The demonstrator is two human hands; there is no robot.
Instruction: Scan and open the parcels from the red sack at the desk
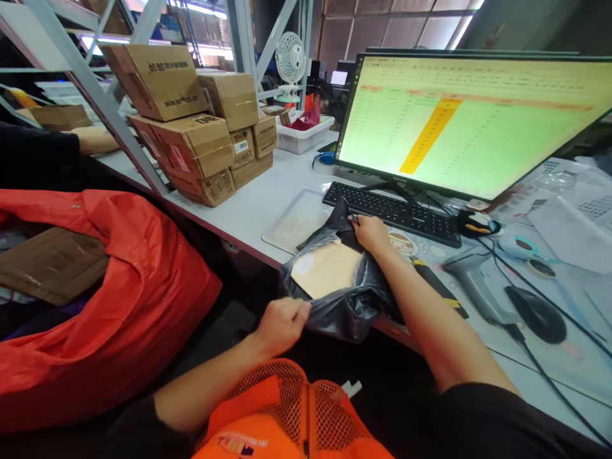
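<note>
A torn black plastic mailing bag [351,319] lies over the front edge of the desk. Through its opening shows a flat, pale tan package [329,268] with a whitish round mark. My left hand [282,325] is closed on the near left edge of the bag, in front of the desk edge. On the far side, my right hand [370,234] pinches the bag's torn upper edge, close to the black keyboard [396,213]. The bag is stretched between both hands, with the package lying in the gap. The package's lower part is hidden by the plastic.
Cardboard boxes [191,146] are stacked at the left. A large red sack [157,255] with a carton inside stands beside the desk. A monitor [459,121], barcode scanner [480,284], mouse [535,312] and utility knife [438,287] lie rightward. Another person's arm [95,139] reaches in at far left.
</note>
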